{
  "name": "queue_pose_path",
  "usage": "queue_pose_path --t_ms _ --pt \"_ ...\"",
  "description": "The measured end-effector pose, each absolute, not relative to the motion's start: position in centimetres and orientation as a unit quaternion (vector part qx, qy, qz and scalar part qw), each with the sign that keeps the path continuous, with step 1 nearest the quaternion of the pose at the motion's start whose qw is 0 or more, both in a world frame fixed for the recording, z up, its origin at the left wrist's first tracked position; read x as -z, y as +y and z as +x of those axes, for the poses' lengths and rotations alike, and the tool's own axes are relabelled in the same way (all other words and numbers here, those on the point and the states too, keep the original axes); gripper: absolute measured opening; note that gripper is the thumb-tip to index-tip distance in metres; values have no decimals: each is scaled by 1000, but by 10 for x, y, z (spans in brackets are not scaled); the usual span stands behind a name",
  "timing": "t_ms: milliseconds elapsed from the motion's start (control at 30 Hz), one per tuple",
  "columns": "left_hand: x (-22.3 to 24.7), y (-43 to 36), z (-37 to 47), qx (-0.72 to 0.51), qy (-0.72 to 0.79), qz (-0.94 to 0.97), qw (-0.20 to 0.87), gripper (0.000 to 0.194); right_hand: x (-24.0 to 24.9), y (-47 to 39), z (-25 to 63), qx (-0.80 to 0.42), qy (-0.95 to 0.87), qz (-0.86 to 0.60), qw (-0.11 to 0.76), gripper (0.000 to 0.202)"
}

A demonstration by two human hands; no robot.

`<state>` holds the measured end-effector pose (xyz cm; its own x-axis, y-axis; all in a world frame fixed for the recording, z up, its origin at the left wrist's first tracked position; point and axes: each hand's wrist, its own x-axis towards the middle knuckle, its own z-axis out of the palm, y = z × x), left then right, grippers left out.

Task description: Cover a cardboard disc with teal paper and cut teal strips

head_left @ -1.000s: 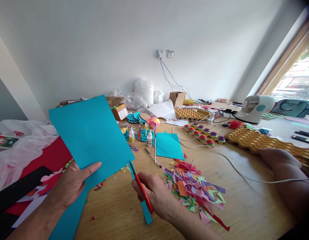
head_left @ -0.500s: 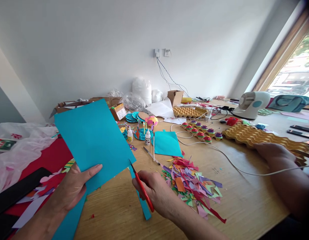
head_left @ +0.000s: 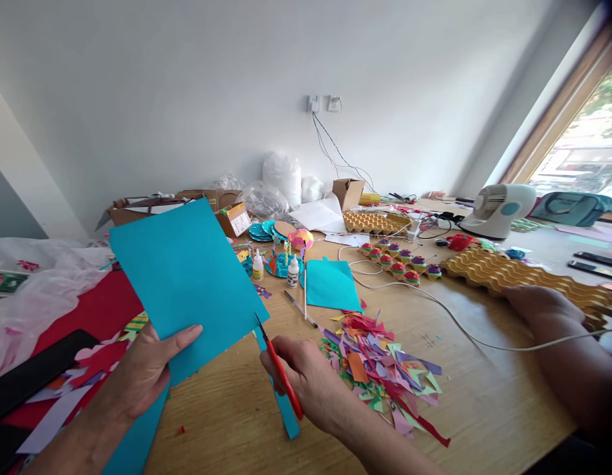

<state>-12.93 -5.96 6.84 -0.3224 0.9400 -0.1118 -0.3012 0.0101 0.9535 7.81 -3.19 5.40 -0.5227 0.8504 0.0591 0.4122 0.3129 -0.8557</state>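
My left hand [head_left: 150, 369] grips the lower edge of a blue paper sheet [head_left: 187, 284], thumb on top, and holds it tilted above the table. In my right hand [head_left: 306, 373] are red-handled scissors [head_left: 282, 373], their blades at the sheet's lower right corner. A narrow blue strip [head_left: 288, 419] hangs down below the blades, partly hidden by the right hand. Another blue sheet [head_left: 142, 435] lies under my left forearm.
Paper scraps [head_left: 379, 369] are heaped right of my hands. Behind lie a blue piece [head_left: 333, 285], a pen [head_left: 300, 309], glue bottles [head_left: 292, 272] and painted egg cups [head_left: 397, 269]. Another person's arm [head_left: 558, 330] rests by an egg tray [head_left: 523, 277]. A white cable [head_left: 464, 330] crosses the table.
The view has shifted very slightly. Both hands, the sheet and the scissors keep nearly the same positions.
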Motion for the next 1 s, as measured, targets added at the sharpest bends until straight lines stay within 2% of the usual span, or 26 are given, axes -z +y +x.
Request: queue_pose_path --t_ms 467,700,867,1000 --pt "-63 -58 -133 -626 498 301 519 59 -49 -29 77 -418 -761 -425 257 31" --pt "-54 -57 -138 -632 498 309 507 50 -44 -28 78 -414 -769 -406 268 34" --pt "-52 -56 -138 -624 483 318 525 50 -43 -29 77 -443 -757 -400 266 32" --pt "-52 -58 -138 -624 484 315 526 59 -45 -31 77 -503 -729 -389 253 29"
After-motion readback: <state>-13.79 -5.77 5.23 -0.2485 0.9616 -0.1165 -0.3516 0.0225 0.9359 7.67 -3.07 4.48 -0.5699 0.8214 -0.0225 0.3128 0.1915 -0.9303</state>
